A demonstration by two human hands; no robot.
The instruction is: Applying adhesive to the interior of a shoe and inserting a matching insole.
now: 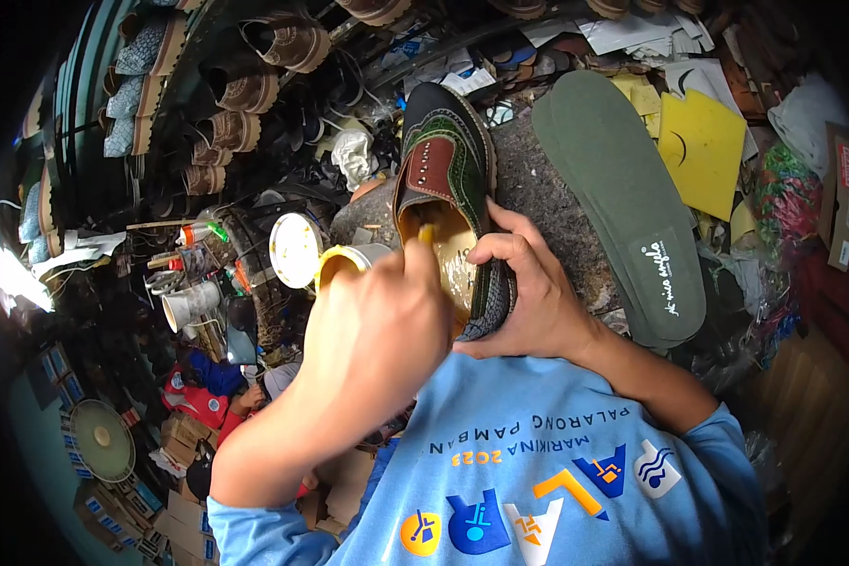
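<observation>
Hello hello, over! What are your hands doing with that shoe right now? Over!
Left hand grips a yellow brush, tip inside the shoe. Right hand steadies the shoe's heel. Green insole lies beside it, apart. Nothing blocking.

The left hand holds what looks like a brush inside the shoe, which the right hand grips.

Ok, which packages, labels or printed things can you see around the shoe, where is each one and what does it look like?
Green insole: right of the shoe, long and oval, white script stamp near its lower end.
Cardboard box: far right edge, brown with a red label.
Stacked cartons: lower left, brown with small blue patches.
Yellow sheet: upper right, flat, unprinted, with curved cut-outs.
Shirt print: bottom centre, light blue cloth with dark lettering and blue, orange and white shapes.
</observation>
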